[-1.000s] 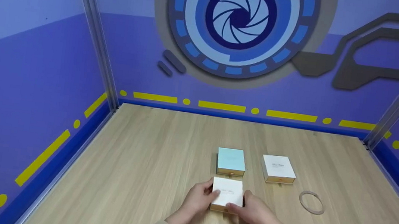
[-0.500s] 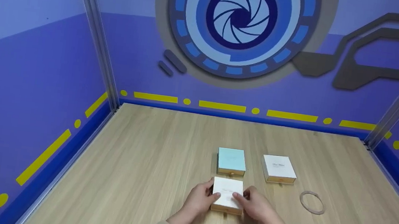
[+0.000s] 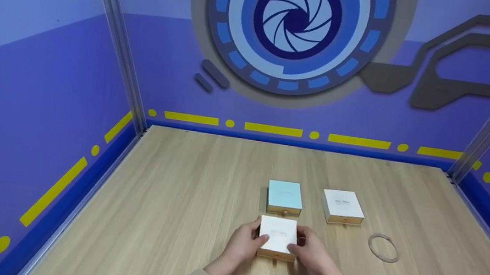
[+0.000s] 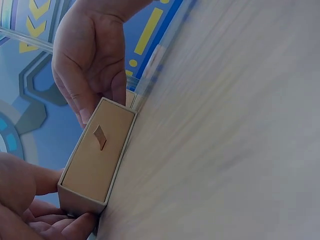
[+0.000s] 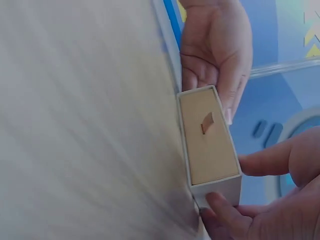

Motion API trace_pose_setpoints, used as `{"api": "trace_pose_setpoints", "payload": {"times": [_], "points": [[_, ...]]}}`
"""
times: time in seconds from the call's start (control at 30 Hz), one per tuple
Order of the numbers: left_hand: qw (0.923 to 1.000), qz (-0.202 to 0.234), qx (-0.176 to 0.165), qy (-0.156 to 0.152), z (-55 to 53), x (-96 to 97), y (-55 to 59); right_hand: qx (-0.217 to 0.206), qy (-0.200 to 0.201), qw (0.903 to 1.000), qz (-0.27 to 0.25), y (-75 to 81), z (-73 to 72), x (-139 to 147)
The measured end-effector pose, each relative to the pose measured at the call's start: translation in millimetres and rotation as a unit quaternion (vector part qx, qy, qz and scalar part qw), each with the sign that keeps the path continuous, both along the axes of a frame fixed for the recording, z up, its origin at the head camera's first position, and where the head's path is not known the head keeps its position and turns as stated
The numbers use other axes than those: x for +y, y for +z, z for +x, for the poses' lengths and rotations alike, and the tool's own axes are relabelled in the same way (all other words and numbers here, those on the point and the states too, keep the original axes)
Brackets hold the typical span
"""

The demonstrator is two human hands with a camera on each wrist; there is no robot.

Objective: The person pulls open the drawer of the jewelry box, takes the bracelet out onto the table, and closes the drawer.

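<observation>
Between both hands is a small white drawer box (image 3: pixel 277 234) with faint print on its lid. Its tan drawer front (image 4: pixel 95 155) faces the person, flush with the sleeve, with a short pull tab (image 5: pixel 207 123) sticking out. My left hand (image 3: pixel 243 242) grips the box's left side, thumb on the lid and fingers along the side. On the right, my right hand (image 3: pixel 311 251) pinches the other side, its thumb at the lid's right edge. Just behind sits a light blue drawer box (image 3: pixel 284 195).
Another white drawer box (image 3: pixel 342 205) stands to the back right. A thin pale ring-shaped band (image 3: pixel 383 248) lies on the wooden table (image 3: pixel 174 194) at the right. Patterned blue-purple panels (image 3: pixel 46 96) enclose the table at the back and sides.
The right thumb has moved from the box's front edge onto the lid, then back to the right edge. The held box has shifted slightly left. The other boxes and the band stay put.
</observation>
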State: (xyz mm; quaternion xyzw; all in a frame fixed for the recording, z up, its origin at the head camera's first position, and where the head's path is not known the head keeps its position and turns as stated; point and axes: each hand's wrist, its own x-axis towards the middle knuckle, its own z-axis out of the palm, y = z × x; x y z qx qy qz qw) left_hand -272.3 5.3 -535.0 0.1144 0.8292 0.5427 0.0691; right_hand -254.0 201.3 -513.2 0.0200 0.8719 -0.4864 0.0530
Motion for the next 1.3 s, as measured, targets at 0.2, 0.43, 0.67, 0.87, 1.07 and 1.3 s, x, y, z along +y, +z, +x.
{"api": "trace_pose_setpoints", "payload": {"times": [0.2,0.43,0.67,0.87,1.07,1.3], "points": [[0.9998,-0.013,0.011,0.009,-3.5,-11.1,0.3,0.01,0.011,0.9998,-0.014,-3.4,-4.3,-12],[0.9995,-0.014,0.004,0.028,-10.0,-34.5,0.3,0.029,0.024,0.9992,-0.009,-8.7,-15.2,-37],[0.9987,-0.011,0.009,0.049,-23.5,-60.5,1.5,0.031,0.054,0.998,-0.013,-7.2,-33.2,-67],[0.997,-0.011,-0.002,0.076,-38.1,-73.0,1.5,0.018,0.052,0.9984,-0.015,-5.8,-49.6,-87],[0.9945,0.003,0.0,0.105,-54.9,-78.6,1.2,0.016,0.038,0.9987,-0.031,-11.0,-66.7,-102],[0.9885,0.055,-0.033,0.137,-74.5,-79.7,2.0,0.015,0.001,0.9985,-0.053,-14.8,-85.3,-118]]}}
